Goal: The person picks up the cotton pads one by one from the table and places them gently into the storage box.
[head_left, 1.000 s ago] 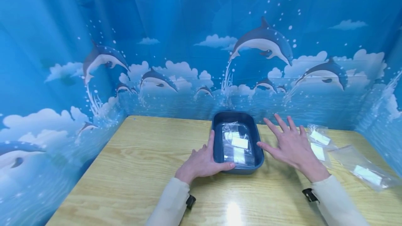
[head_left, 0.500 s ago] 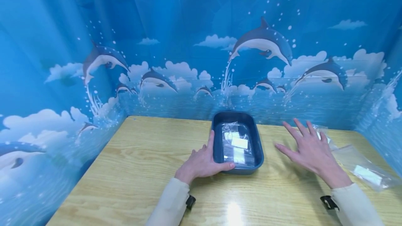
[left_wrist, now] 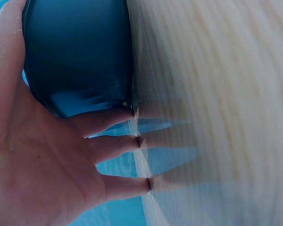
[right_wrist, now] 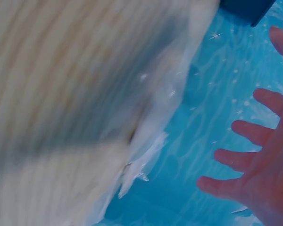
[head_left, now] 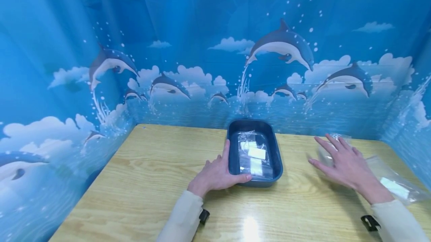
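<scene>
In the head view a dark blue rectangular box [head_left: 278, 156] stands at the table's back edge, with clear plastic bags [head_left: 256, 153] with white labels lying inside. My left hand [head_left: 215, 172] rests around its near left corner, thumb over the front rim and forefinger along the side wall. The left wrist view has those fingers [left_wrist: 125, 186] straight, tips at the tabletop. My right hand [head_left: 348, 167] hovers with fingers spread over clear bags [head_left: 338, 136] at the back right, hiding much of them. It holds nothing; in the right wrist view a crinkled bag [right_wrist: 137, 162] lies below it.
Right of the right hand lies a larger clear bag [head_left: 395, 189] with a white label, partly behind the wrist. A blue dolphin-print curtain [head_left: 202, 47] encloses the back and sides of the wooden table [head_left: 144, 182].
My right hand has moved right, away from beside the box to over the bags at the back right, fingers still spread. The left hand and the box have stayed in place.
</scene>
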The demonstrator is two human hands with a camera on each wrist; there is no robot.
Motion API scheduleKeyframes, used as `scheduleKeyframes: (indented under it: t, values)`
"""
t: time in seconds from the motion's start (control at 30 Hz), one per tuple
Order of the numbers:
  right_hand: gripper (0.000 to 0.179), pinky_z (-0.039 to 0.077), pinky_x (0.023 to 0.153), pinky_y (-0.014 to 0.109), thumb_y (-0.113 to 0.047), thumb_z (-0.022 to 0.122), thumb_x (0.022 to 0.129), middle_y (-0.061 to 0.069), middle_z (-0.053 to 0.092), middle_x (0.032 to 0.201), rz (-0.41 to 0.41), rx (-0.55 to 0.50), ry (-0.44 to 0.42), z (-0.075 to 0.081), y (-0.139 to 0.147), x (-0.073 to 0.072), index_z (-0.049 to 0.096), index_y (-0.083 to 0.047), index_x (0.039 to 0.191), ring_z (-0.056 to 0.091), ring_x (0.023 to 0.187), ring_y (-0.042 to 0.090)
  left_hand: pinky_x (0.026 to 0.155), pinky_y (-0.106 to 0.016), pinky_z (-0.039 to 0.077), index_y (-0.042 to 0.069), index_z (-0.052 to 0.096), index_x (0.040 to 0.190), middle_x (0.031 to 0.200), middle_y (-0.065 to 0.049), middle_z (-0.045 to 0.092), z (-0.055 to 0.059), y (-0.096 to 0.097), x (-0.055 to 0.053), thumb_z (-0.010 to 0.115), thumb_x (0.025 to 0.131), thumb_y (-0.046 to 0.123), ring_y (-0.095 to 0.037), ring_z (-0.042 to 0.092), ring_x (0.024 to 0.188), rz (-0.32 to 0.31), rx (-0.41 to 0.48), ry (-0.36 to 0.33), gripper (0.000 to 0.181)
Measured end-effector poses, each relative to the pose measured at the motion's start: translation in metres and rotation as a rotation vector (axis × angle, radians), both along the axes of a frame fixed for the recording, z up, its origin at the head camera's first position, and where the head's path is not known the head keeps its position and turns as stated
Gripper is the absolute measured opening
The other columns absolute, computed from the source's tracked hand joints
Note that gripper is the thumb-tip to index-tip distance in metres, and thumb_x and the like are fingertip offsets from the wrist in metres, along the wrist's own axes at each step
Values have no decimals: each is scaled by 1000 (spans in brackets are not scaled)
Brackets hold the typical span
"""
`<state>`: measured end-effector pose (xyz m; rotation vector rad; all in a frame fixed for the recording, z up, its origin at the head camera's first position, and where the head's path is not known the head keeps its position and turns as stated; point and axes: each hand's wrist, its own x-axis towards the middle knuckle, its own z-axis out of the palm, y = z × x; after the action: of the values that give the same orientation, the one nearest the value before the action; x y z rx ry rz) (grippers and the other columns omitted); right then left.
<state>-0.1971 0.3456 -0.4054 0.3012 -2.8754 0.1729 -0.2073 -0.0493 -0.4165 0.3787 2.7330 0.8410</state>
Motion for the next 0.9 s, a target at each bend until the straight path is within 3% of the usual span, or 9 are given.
scheduleKeyframes:
  t: [0.17, 0.43, 0.67, 0.9]
  values:
    - [79, 29, 99, 87, -59, 61, 96, 31, 40, 156, 47, -13, -34, -4, 16, -5, 40, -15, 157, 35, 137, 64, 124, -68, 20, 26, -15, 164, 159, -26, 41, 1, 0, 0, 63, 76, 85, -43, 43, 147, -2, 3, 1, 132]
    - [67, 35, 94, 82, -44, 75, 90, 31, 52, 148, 150, -191, -62, -18, 47, -18, 55, -15, 147, 45, 129, 63, 125, -67, 20, 28, -15, 164, 160, -26, 39, 1, -1, 1, 63, 76, 86, -45, 44, 146, 2, -8, -6, 131]
    - [66, 33, 93, 85, -49, 71, 94, 36, 49, 148, 87, -230, -227, -24, 69, -26, 57, -9, 145, 43, 129, 66, 125, -66, 20, 29, -15, 164, 161, -26, 38, 0, -1, 0, 61, 75, 88, -45, 42, 147, 5, -17, -8, 131]
    - [69, 32, 92, 85, -45, 77, 89, 36, 49, 146, 106, -205, -242, -31, 81, -29, 58, -7, 143, 40, 130, 66, 125, -66, 19, 30, -15, 164, 162, -24, 37, 1, -1, 1, 63, 76, 85, -44, 40, 149, 4, -3, -12, 129]
